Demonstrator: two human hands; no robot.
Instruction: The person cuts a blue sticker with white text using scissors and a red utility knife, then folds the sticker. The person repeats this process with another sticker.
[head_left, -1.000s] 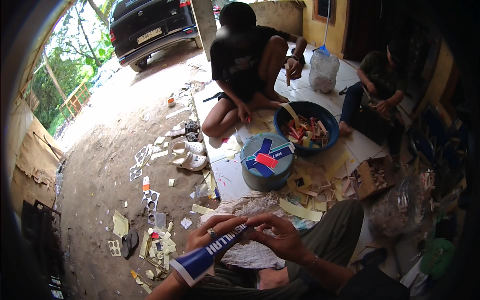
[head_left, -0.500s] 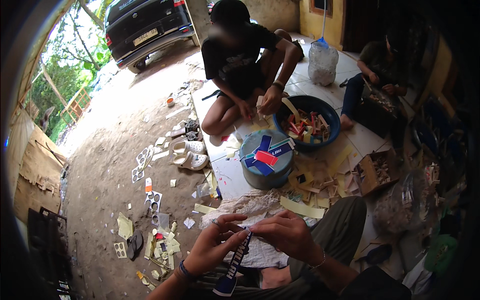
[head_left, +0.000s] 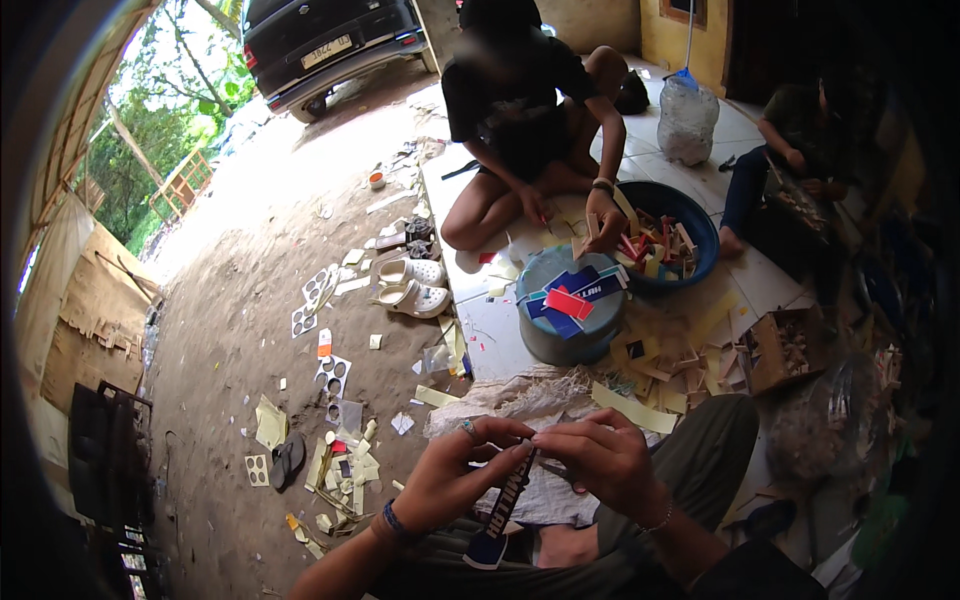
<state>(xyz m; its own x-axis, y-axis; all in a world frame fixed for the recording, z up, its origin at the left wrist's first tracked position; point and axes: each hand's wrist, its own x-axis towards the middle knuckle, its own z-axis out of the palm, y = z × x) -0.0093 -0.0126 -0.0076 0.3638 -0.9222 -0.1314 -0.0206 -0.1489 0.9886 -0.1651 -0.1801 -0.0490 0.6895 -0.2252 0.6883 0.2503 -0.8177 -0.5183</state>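
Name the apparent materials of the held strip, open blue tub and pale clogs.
Held strip: probably paper or vinyl; thin, smooth, printed.
Open blue tub: likely plastic; smooth, rounded rim.
Pale clogs: apparently matte foam or rubber; perforated uppers.

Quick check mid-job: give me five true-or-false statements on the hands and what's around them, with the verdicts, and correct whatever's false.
1. The left hand and right hand meet at the upper end of a long dark-blue strip with white lettering. True.
2. The round blue plastic tub holds only green pieces. False: the round blue plastic tub holds red and pale pieces.
3. A red rectangular piece lies over blue strips on a round grey-blue container. True.
4. The white clogs stand on the tiles. False: the white clogs are on brown dirt ground.
5. A black car is in the background. True.
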